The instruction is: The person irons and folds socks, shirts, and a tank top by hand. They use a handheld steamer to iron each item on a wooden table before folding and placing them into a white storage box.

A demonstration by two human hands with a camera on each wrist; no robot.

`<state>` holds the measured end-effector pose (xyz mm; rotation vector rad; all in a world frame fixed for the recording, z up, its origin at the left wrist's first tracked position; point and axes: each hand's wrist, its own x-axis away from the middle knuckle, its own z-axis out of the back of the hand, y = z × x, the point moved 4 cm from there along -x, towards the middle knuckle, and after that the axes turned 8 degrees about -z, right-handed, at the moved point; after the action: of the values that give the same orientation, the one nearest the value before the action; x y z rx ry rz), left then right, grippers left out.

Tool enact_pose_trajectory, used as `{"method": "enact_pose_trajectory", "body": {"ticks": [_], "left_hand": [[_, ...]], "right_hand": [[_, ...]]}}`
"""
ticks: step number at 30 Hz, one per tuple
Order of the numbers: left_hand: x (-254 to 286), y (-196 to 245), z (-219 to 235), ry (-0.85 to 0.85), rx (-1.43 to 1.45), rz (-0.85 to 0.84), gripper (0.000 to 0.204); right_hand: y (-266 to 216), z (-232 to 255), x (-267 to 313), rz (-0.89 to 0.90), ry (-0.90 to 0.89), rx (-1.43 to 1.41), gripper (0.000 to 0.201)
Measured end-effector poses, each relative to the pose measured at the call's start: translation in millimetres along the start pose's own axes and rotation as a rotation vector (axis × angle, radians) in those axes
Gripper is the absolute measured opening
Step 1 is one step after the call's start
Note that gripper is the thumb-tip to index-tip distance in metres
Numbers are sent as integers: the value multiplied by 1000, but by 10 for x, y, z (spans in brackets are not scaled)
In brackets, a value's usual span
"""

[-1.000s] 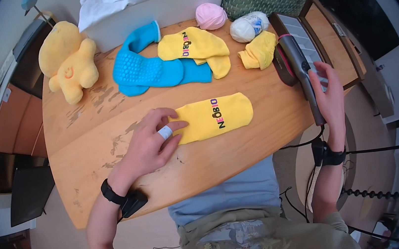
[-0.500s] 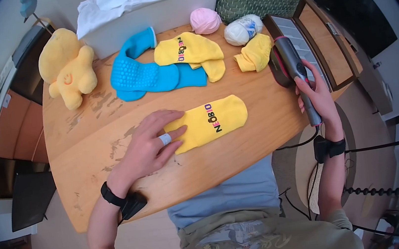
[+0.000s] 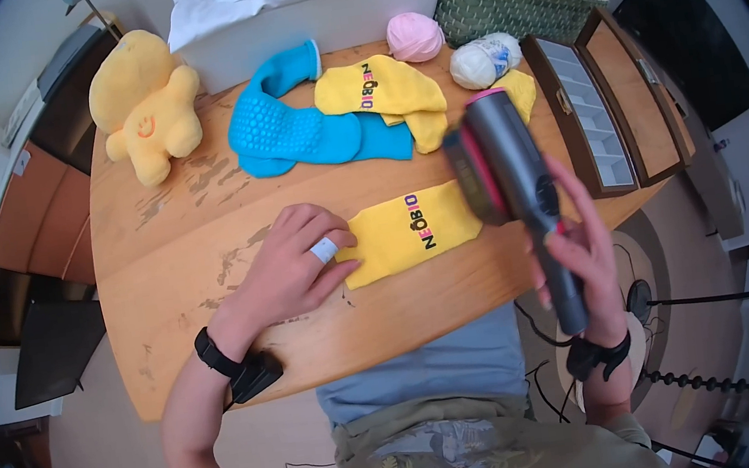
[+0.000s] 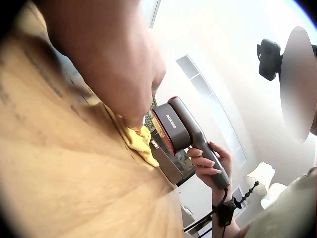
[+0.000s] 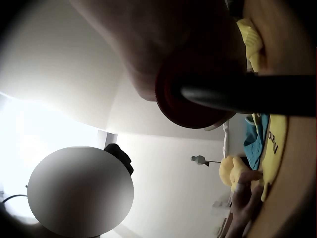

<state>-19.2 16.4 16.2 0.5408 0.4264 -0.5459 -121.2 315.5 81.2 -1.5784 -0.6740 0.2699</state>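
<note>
A flat yellow sock (image 3: 407, 235) with NEOBIO lettering lies on the wooden table. My left hand (image 3: 298, 257) rests at its left end, fingertips on the fabric. In my right hand (image 3: 587, 255) is a grey handheld garment steamer (image 3: 515, 156), fingers wrapped round its handle. The steamer's head is raised beside the sock's right end and overlaps it in the head view. From the left wrist, the steamer (image 4: 171, 124) shows upright, its plate turned towards the sock. My palm and the steamer's cord end fill much of the right wrist view.
Behind lie blue socks (image 3: 297, 136), another yellow sock (image 3: 376, 93), pink yarn (image 3: 415, 36) and white yarn (image 3: 480, 62). A yellow plush toy (image 3: 149, 112) sits back left. An open compartment box (image 3: 598, 113) stands at the right; a white bin (image 3: 303, 32) and woven basket (image 3: 506, 7) stand behind.
My right hand has lifted the steamer from beside the compartment box and brought it left, close to the sock's right end. My left hand stays at the sock's left end.
</note>
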Motion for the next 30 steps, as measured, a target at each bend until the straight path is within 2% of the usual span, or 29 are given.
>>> {"method": "enact_pose_trajectory", "body": {"ticks": [3, 4, 7, 10, 13, 15, 20, 30], "left_hand": [[7, 31, 17, 0, -36, -103, 20], [8, 42, 21, 3, -49, -120, 19], [0, 79, 40, 2, -60, -147, 17], [34, 81, 62, 1, -17, -120, 16], [14, 58, 26, 29, 25, -103, 17], [14, 52, 23, 13, 39, -69, 17], [-21, 70, 38, -4, 35, -57, 16], [-25, 69, 36, -23, 43, -31, 15]], "right_hand": [[135, -374, 24, -110, -167, 90, 81], [211, -449, 23, -117, -255, 77, 79], [359, -667, 34, -229, -375, 105, 80], [413, -751, 39, -133, -329, 305, 80], [379, -699, 40, -210, -296, 309, 81], [420, -630, 26, -134, -224, 337, 80], [383, -407, 9, -119, -37, 287, 78], [291, 151, -29, -63, 217, 195, 75]]}}
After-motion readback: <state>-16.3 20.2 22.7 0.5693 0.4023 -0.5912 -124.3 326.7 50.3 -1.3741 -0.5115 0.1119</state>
